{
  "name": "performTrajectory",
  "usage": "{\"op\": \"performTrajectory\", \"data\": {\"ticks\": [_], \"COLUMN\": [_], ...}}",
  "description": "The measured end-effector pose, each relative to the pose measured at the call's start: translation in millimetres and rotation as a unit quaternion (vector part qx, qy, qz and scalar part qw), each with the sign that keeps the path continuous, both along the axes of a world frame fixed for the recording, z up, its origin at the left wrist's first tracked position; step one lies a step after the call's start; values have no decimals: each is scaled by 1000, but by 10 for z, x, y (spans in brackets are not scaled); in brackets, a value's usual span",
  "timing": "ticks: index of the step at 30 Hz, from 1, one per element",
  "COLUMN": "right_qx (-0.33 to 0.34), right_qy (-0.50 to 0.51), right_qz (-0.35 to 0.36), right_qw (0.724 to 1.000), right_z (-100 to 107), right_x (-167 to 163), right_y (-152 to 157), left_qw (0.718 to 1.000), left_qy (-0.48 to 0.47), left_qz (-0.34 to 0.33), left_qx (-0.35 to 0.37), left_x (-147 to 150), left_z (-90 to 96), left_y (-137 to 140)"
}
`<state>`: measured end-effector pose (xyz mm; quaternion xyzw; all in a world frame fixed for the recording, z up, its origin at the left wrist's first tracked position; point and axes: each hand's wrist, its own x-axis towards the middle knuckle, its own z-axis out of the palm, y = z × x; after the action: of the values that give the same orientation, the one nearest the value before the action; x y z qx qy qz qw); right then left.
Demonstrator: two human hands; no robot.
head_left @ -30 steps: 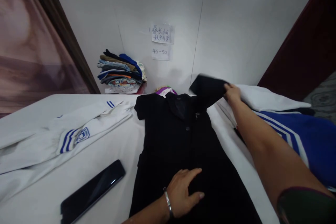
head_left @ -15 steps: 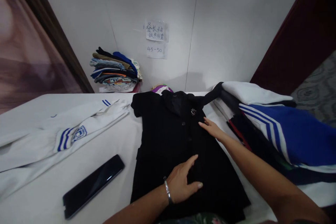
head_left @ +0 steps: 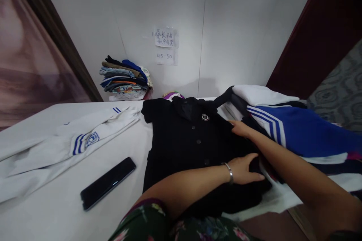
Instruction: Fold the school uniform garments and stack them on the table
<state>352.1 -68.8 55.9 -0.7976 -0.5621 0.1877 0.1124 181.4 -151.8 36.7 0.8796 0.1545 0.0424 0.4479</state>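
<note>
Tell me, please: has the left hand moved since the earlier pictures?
Yes, the left hand has moved to the right, farther from the phone.

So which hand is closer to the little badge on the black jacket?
Right. The right hand is at the edge of the black jacket, right of the badge. The left hand, wearing a bracelet, is farther off, lower down the jacket.

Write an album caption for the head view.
Left hand and right hand at one edge of a black crested jacket, smartphone nearby.
</note>
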Motion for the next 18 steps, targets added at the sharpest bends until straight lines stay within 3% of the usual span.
{"op": "performTrajectory", "data": {"ticks": [2, 4, 6, 8, 10, 11, 12, 14, 15, 16, 18], "right_qx": [-10, -29, -49, -59, -61, -59, -57, -49, -44, -38, -23], "right_qy": [-51, -87, -104, -109, -108, -106, -104, -98, -94, -88, -74], "right_qz": [-32, -55, -63, -61, -59, -58, -58, -62, -64, -66, -74], "right_qw": [998, 994, 991, 990, 991, 991, 991, 992, 993, 993, 994], "right_z": [-39, -146, -282, -403, -492, -527, -558, -614, -641, -665, -702], "right_x": [180, 269, 287, 278, 273, 274, 278, 289, 294, 300, 314], "right_y": [-75, -122, -140, -140, -133, -129, -122, -103, -88, -72, -37], "left_qw": [998, 995, 991, 986, 979, 967, 942, 854, 810, 787, 774], "left_qy": [28, 7, -44, -72, -50, -28, 10, 99, 132, 152, 166], "left_qz": [-42, -95, -121, -86, 21, 110, 213, 421, 498, 545, 592], "left_qx": [-41, -32, 31, 120, 198, 230, 259, 289, 279, 246, 149], "left_x": [143, 137, -29, -348, -790, -1041, -1299, -1789, -1998, -2170, -2386], "left_z": [-102, -208, -257, -219, -120, -68, -27, -3, -26, -69, -188], "left_y": [-114, -186, -135, 81, 436, 639, 842, 1197, 1334, 1439, 1563]}}
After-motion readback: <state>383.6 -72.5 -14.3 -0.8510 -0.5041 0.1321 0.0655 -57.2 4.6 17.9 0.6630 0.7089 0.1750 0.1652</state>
